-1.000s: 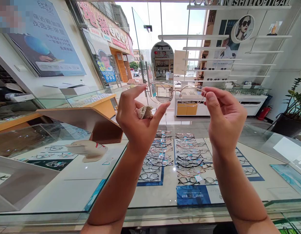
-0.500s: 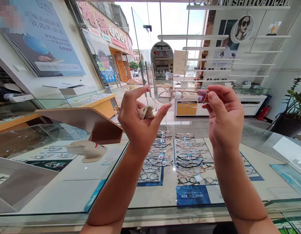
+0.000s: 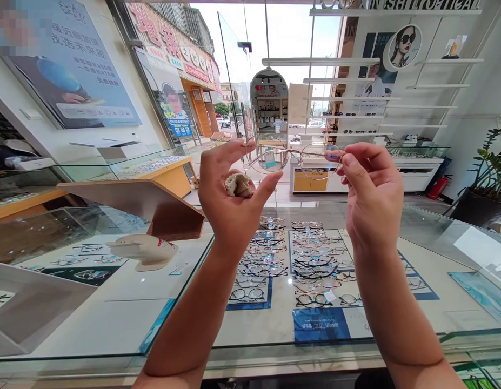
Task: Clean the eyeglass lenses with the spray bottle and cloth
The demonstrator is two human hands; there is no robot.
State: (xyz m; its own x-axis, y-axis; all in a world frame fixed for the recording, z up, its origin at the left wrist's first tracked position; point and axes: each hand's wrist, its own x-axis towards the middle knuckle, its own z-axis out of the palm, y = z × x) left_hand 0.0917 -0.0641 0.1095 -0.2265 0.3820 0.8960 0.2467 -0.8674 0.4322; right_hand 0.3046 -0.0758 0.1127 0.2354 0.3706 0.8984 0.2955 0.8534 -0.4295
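Thin-rimmed eyeglasses (image 3: 294, 153) are held up in front of me at mid-height. My right hand (image 3: 372, 189) pinches them at their right end between thumb and fingers. My left hand (image 3: 234, 200) is at the other end, its forefinger and thumb spread apart around the left lens; whether the forefinger touches the rim I cannot tell. A crumpled greyish cloth (image 3: 239, 185) sits in the left palm, gripped by the curled lower fingers. Below the hands, rows of eyeglasses (image 3: 315, 265) lie in the glass display counter (image 3: 254, 329).
A brown angled stand (image 3: 132, 197) and a beige animal-shaped object (image 3: 147, 248) are on the left. An oval mirror (image 3: 269, 102) rises beyond the counter. White shelves (image 3: 351, 99) hang at the back right, and a potted plant (image 3: 491, 173) stands far right.
The eyeglasses have shifted and tilted slightly, with a blue-green patch now showing in the left lens. My left forefinger has moved a little to the right, and the cloth has turned in the palm.
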